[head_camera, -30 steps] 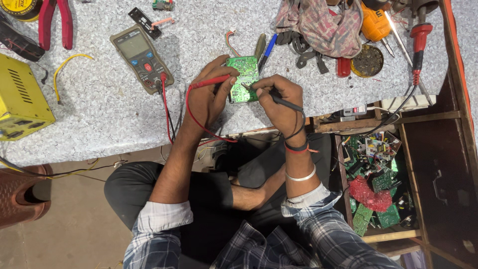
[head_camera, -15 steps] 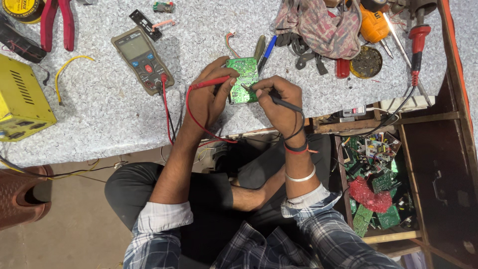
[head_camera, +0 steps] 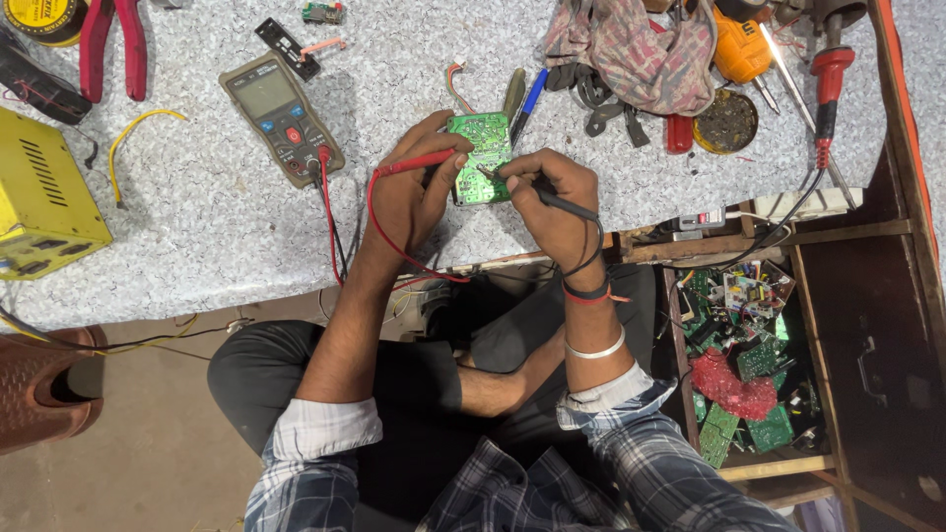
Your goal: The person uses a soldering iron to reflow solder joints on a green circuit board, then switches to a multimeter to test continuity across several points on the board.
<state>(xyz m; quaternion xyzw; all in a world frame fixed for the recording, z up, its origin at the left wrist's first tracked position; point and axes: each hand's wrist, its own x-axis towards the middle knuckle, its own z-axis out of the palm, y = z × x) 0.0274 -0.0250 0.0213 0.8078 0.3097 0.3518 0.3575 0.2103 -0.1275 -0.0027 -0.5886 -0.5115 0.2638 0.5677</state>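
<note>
A small green circuit board (head_camera: 480,148) lies on the speckled grey worktop (head_camera: 217,236), near its front edge. My left hand (head_camera: 412,187) steadies the board's left side and pinches a red test probe (head_camera: 414,163) against it. My right hand (head_camera: 552,197) grips a black test probe (head_camera: 564,202), its tip touching the board's middle. Red and black leads run from the probes to a grey multimeter (head_camera: 281,118) lying to the left.
A yellow box (head_camera: 44,197) sits at the left edge, red pliers (head_camera: 113,44) at the back left. A cloth (head_camera: 641,44), screwdrivers (head_camera: 826,89), a round tin (head_camera: 725,120) and a blue pen (head_camera: 529,103) crowd the back right. An open drawer (head_camera: 749,365) holds several scrap boards.
</note>
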